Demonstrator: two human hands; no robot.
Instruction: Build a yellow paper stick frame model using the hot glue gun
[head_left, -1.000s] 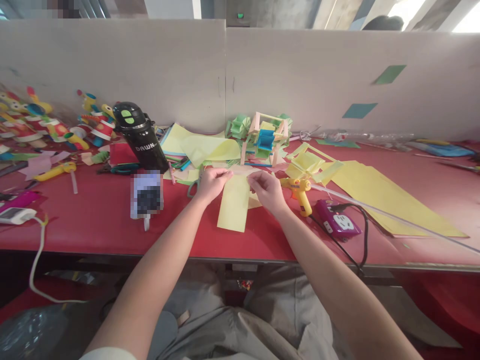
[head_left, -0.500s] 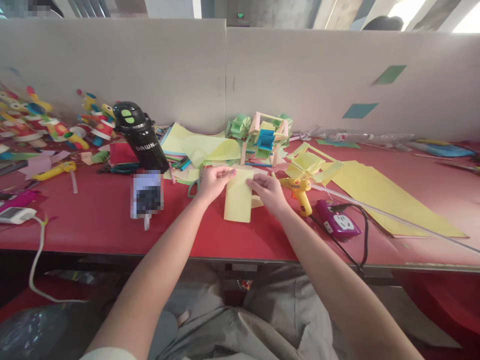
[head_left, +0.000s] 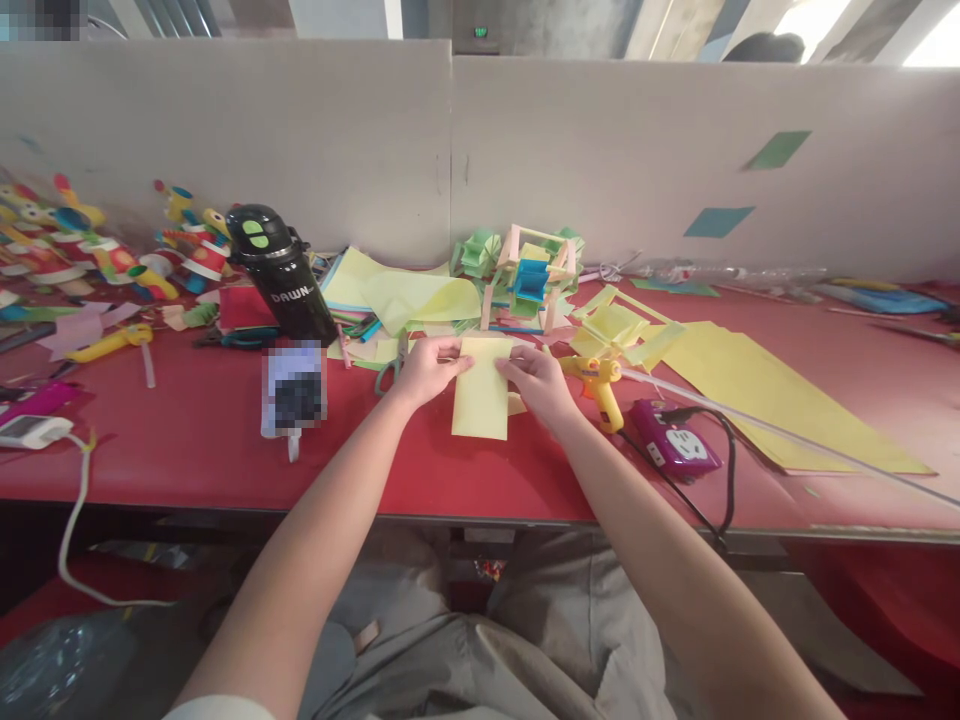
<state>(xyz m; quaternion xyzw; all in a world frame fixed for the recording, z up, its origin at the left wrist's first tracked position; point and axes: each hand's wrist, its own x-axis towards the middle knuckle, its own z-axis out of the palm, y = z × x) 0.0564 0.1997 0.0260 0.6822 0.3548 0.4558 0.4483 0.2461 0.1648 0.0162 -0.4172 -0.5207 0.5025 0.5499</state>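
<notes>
Between my hands is a pale yellow paper strip (head_left: 481,395), a narrow upright rectangle above the red table. My left hand (head_left: 431,372) pinches its upper left edge, thumb in front. At the upper right edge my right hand (head_left: 538,380) grips it the same way; fingers behind the paper are hidden. Just beyond stands a small wooden frame (head_left: 551,262) with a blue folded-paper wheel (head_left: 532,281). A yellow glue gun (head_left: 602,390) lies right of my right hand. Green-handled scissors (head_left: 388,376) show partly behind my left hand.
A black bottle (head_left: 281,275) and a pixelated object (head_left: 294,392) stand to the left. On the right are a purple power socket (head_left: 679,440) with a cable, a long clear stick (head_left: 795,432) and large yellow sheets (head_left: 780,400). A pale partition (head_left: 300,140) closes the back.
The paper strip has shifted slightly right and turned a little, its face now flatter toward me. My left hand has moved slightly down its edge. Both hands keep their hold.
</notes>
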